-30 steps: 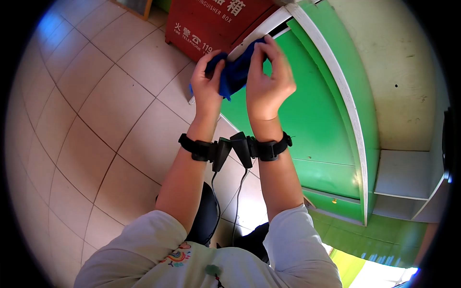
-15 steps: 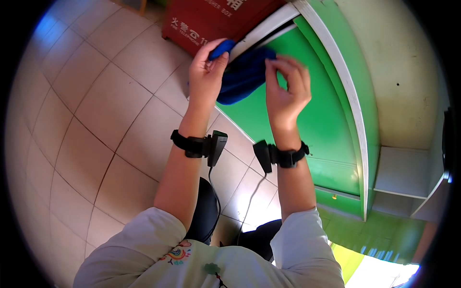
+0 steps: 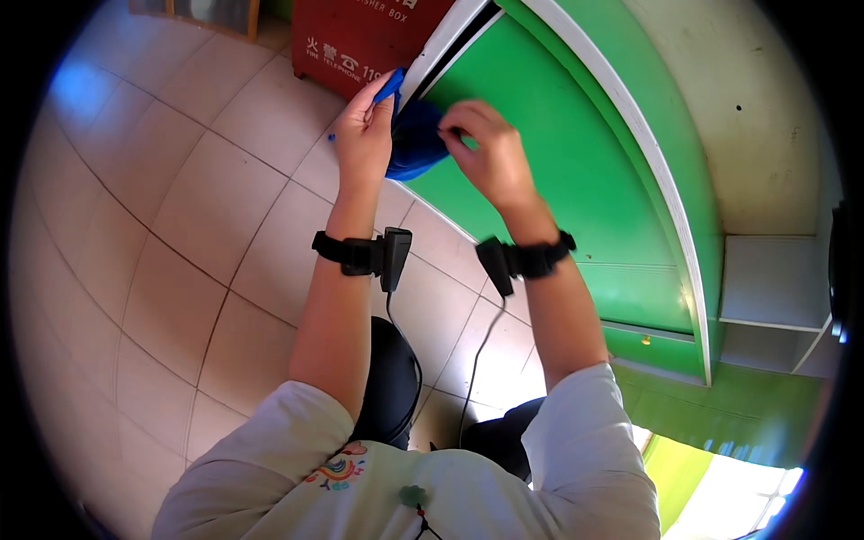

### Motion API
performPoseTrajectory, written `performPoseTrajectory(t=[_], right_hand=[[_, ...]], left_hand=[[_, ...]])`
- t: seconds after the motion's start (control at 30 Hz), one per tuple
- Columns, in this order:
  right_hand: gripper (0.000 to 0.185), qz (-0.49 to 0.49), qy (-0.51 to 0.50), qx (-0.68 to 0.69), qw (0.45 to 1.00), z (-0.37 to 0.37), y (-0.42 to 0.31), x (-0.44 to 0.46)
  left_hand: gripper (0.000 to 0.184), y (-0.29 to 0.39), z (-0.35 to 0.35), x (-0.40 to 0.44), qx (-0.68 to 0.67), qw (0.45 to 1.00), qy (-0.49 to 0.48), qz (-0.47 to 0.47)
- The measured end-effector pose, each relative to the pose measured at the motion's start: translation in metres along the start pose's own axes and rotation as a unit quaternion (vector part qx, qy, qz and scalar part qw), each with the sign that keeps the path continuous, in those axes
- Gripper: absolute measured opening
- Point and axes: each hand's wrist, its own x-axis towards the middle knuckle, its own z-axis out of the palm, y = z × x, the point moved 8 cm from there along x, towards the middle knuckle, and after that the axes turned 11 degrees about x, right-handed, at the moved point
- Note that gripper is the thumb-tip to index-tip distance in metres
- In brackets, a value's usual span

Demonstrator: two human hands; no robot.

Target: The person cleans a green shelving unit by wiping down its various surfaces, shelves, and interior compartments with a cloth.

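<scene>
A dark blue cloth [image 3: 416,148] hangs between my two hands, its lower part loose and rounded. My left hand [image 3: 364,139] is closed on one part of it, with a fold sticking up between thumb and fingers. The thumb and fingertips of my right hand [image 3: 490,148] pinch the cloth's opposite edge, and the fingers are slightly blurred. Behind the hands and cloth stands a green panel [image 3: 567,180] with a white frame. Each wrist wears a black strap with a small black device and a cable.
A red fire extinguisher box [image 3: 360,40] stands on the tiled floor [image 3: 225,180] beyond my left hand. White shelves [image 3: 772,283] are at the far right. A wooden-framed object [image 3: 211,13] shows at the top left. My knees are below my forearms.
My right hand has moved left, closer to my left hand. The cloth between them is gathered into a narrower span. The view has shifted slightly.
</scene>
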Motion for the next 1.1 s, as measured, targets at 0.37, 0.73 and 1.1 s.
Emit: performPoseTrajectory(t=[0.37, 0.73, 1.1], right_hand=[[0.01, -0.082, 0.526, -0.276, 0.8, -0.253, -0.138, -0.143], [0.037, -0.027, 0.163, -0.519, 0.839, -0.273, -0.066, -0.174], [0.055, -0.019, 0.187, -0.572, 0.799, -0.314, -0.06, -0.241]], left_hand=[[0.036, 0.166, 0.075, -0.042, -0.117, 0.951, -0.118, 0.26], [0.035, 0.117, 0.18, -0.181, 0.157, 0.909, -0.267, 0.28], [0.031, 0.082, 0.213, -0.215, 0.225, 0.903, -0.231, 0.283]])
